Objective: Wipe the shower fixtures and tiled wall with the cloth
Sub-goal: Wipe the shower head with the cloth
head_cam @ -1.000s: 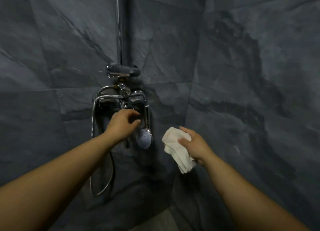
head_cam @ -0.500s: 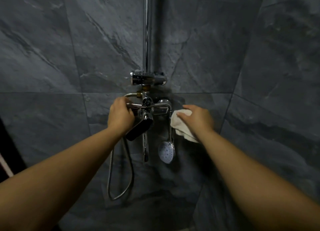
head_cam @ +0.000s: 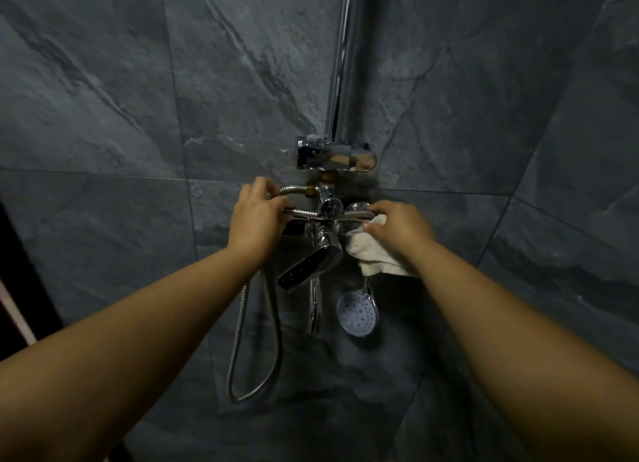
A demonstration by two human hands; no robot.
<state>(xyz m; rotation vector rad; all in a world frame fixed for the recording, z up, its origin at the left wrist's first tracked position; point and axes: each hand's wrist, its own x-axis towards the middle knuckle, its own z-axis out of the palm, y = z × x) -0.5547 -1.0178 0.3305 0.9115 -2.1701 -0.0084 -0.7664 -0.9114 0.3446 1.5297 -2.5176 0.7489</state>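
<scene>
Left hand (head_cam: pixel 257 216) curls round the chrome hose (head_cam: pixel 292 189) just left of the mixer valve (head_cam: pixel 330 207). Right hand (head_cam: pixel 397 231) grips the white cloth (head_cam: pixel 371 254), bunched under its palm against the valve's right side — probably touching the fitting, but the contact spot is hidden. The hands are near each other, valve between them. Cloth hangs below the right hand, just above the handheld shower head (head_cam: pixel 358 314). Lever (head_cam: pixel 307 268) tilts down-left. Riser pipe (head_cam: pixel 340 64) runs up the dark tiled wall (head_cam: pixel 138 115).

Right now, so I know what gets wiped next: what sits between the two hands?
In the head view, the chrome tap sits between the left hand and the right hand holding the cloth, with the metal hose crossing it.
</scene>
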